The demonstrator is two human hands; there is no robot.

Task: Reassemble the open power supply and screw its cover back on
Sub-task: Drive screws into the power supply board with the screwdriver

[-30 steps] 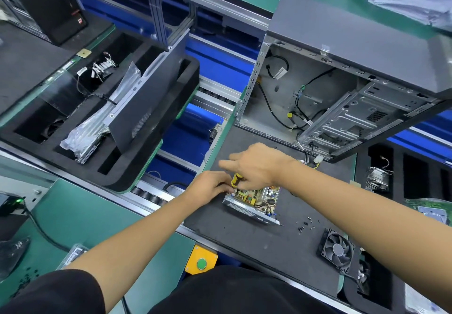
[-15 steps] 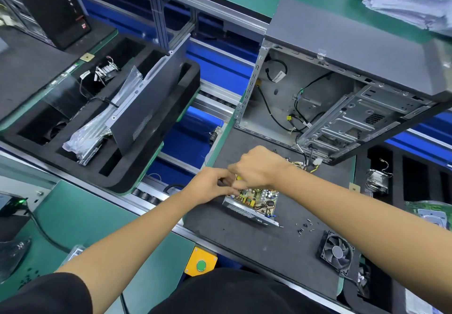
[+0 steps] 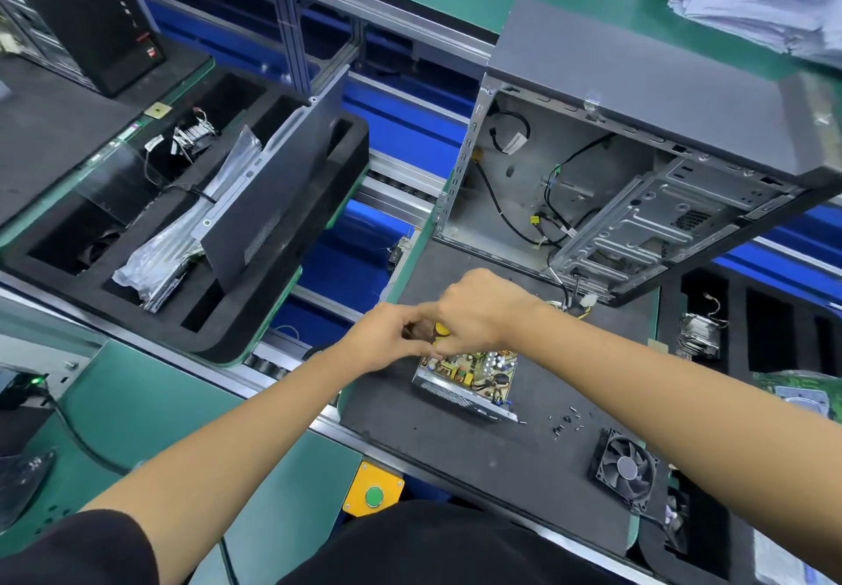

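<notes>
Beside the open power supply (image 3: 469, 375), both hands (image 3: 387, 338) (image 3: 478, 311) pinch a yellow screwdriver (image 3: 439, 330); loose screws (image 3: 567, 422), a fan (image 3: 626, 468) nearby.

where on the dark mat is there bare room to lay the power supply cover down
Bare patch: the dark mat in front of the open power supply, left of the black square fan. Crowded: small loose screws between supply and fan, both hands over the supply's far end, and the open grey computer case behind.
</notes>
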